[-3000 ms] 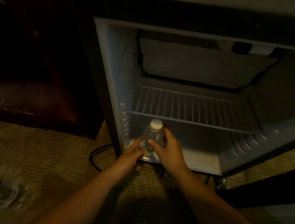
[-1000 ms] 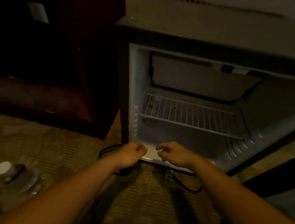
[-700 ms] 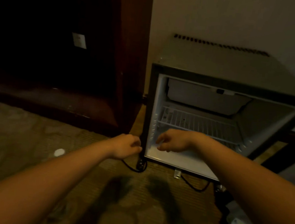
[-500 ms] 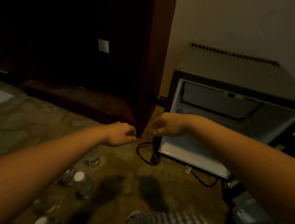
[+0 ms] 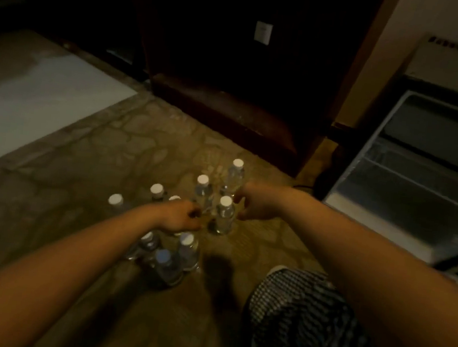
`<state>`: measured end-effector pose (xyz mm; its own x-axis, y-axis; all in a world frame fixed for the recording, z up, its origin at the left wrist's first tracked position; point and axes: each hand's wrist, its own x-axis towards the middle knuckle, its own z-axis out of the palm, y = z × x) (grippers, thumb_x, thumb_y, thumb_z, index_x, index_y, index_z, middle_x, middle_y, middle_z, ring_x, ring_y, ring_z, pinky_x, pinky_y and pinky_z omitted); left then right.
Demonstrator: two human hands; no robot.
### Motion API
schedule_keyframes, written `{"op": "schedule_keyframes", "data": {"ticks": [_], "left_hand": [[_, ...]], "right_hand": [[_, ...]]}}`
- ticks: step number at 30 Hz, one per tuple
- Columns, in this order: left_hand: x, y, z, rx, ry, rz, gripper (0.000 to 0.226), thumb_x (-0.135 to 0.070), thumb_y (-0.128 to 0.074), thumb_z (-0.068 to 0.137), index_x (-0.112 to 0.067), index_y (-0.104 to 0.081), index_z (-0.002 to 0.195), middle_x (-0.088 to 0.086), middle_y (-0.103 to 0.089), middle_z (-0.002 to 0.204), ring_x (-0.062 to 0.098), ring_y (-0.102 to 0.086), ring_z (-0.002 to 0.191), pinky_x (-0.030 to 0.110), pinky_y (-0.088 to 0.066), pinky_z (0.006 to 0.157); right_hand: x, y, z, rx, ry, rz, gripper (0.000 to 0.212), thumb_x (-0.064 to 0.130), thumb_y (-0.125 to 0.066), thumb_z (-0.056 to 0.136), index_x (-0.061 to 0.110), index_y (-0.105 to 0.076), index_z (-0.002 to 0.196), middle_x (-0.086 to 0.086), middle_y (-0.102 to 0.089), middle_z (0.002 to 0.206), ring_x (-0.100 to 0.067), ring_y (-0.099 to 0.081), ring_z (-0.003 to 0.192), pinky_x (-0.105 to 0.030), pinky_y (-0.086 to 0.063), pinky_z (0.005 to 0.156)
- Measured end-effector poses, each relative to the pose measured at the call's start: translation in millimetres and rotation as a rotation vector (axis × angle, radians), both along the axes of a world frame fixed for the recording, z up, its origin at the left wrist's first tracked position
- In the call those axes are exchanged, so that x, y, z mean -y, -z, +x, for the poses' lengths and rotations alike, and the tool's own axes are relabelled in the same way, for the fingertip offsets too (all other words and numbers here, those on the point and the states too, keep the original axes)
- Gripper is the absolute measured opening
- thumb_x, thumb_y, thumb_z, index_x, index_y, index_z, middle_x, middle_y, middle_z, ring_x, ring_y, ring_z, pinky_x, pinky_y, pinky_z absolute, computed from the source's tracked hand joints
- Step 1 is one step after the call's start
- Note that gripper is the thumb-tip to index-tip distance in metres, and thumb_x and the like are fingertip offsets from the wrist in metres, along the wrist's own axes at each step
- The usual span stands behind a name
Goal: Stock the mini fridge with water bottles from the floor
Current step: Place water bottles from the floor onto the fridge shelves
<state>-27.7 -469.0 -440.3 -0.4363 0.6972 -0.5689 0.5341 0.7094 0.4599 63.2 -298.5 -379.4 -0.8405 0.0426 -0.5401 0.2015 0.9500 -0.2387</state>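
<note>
Dim throughout, with a warm yellow-brown cast. Brightest spots are the white caps of the water bottles (image 5: 225, 201) at centre and a pale patch (image 5: 32, 88) at the left edge. Soft shadows lie on the floor (image 5: 79, 170) just below centre, toward me. The cabinet (image 5: 236, 45) across the top is near black, with no detail. The mini fridge (image 5: 421, 181) at right reads grey with a faint sheen. Motion blur smears my left hand (image 5: 180, 216), right hand (image 5: 256, 202) and the nearest bottles; finger detail is lost. My forearms look stretched at the lower corners.
</note>
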Motion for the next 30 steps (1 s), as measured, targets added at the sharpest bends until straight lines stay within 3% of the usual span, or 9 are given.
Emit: {"op": "schedule_keyframes", "data": {"ticks": [7,12,16,19,22,25,28,30], "left_hand": [[49.0,55.3,14.2,0.08,-0.144,-0.03,0.052,-0.024,-0.059,0.087,-0.015,-0.04,0.135,0.008,-0.05,0.134,0.023,-0.049,0.122,0.038,-0.039,0.105],[50.0,72.9,6.2,0.186,-0.192,-0.031,0.05,-0.018,-0.06,0.086,-0.018,-0.044,0.133,0.005,-0.049,0.135,0.023,-0.046,0.125,0.037,-0.038,0.106],[51.1,87.4,-2.8,0.232,-0.181,-0.019,0.053,-0.019,-0.062,0.085,-0.019,-0.043,0.134,0.004,-0.049,0.136,0.023,-0.045,0.127,0.039,-0.037,0.109],[50.2,98.0,-8.3,0.227,-0.193,-0.037,0.059,-0.021,-0.062,0.085,-0.021,-0.038,0.138,0.002,-0.045,0.14,0.023,-0.044,0.129,0.037,-0.036,0.109],[48.6,106.7,-15.2,0.253,-0.219,-0.058,0.056,-0.02,-0.063,0.084,-0.021,-0.041,0.135,0.006,-0.051,0.135,0.024,-0.049,0.123,0.04,-0.041,0.106],[48.3,111.4,-18.3,0.287,-0.255,-0.053,0.053,-0.016,-0.063,0.083,-0.018,-0.044,0.132,0.007,-0.054,0.131,0.024,-0.052,0.12,0.038,-0.043,0.103],[46.0,115.4,-19.2,0.318,-0.279,-0.025,0.055,-0.014,-0.064,0.082,-0.019,-0.043,0.132,0.006,-0.054,0.131,0.024,-0.051,0.121,0.04,-0.041,0.105],[43.0,116.0,-18.5,0.341,-0.292,0.01,0.056,-0.011,-0.066,0.081,-0.018,-0.044,0.132,0.003,-0.055,0.13,0.02,-0.051,0.121,0.034,-0.041,0.103]], "right_hand": [[67.5,71.8,-11.4,-0.022,-0.058,-0.026,0.038,0.02,-0.056,0.089,0.01,-0.052,0.125,-0.012,-0.052,0.129,-0.027,-0.052,0.116,-0.032,-0.043,0.082],[76.4,107.6,-21.1,-0.03,0.008,-0.057,0.04,0.022,-0.056,0.089,0.012,-0.051,0.127,-0.013,-0.057,0.124,-0.027,-0.055,0.113,-0.036,-0.046,0.088],[80.5,124.9,-27.7,0.027,0.054,-0.089,0.043,0.021,-0.055,0.09,0.013,-0.046,0.131,-0.013,-0.052,0.132,-0.029,-0.05,0.121,-0.04,-0.045,0.098],[90.6,140.3,-36.9,0.05,0.083,-0.128,0.036,0.027,-0.056,0.089,0.015,-0.051,0.123,-0.011,-0.057,0.123,-0.029,-0.055,0.113,-0.038,-0.047,0.091],[102.0,148.5,-43.3,0.049,-0.007,-0.03,0.028,0.027,-0.052,0.092,0.013,-0.055,0.116,-0.013,-0.058,0.119,-0.029,-0.056,0.109,-0.034,-0.043,0.081],[108.9,153.6,-44.9,0.001,-0.083,0.068,0.03,0.022,-0.051,0.092,0.011,-0.054,0.121,-0.014,-0.057,0.123,-0.031,-0.056,0.115,-0.038,-0.046,0.089],[105.4,152.3,-47.1,0.038,-0.067,0.047,0.033,0.019,-0.052,0.092,0.01,-0.053,0.123,-0.015,-0.056,0.126,-0.031,-0.054,0.116,-0.038,-0.045,0.091],[98.6,149.0,-47.0,0.053,-0.064,0.024,0.035,0.02,-0.053,0.091,0.007,-0.053,0.123,-0.017,-0.055,0.126,-0.032,-0.054,0.117,-0.038,-0.045,0.091]]}}
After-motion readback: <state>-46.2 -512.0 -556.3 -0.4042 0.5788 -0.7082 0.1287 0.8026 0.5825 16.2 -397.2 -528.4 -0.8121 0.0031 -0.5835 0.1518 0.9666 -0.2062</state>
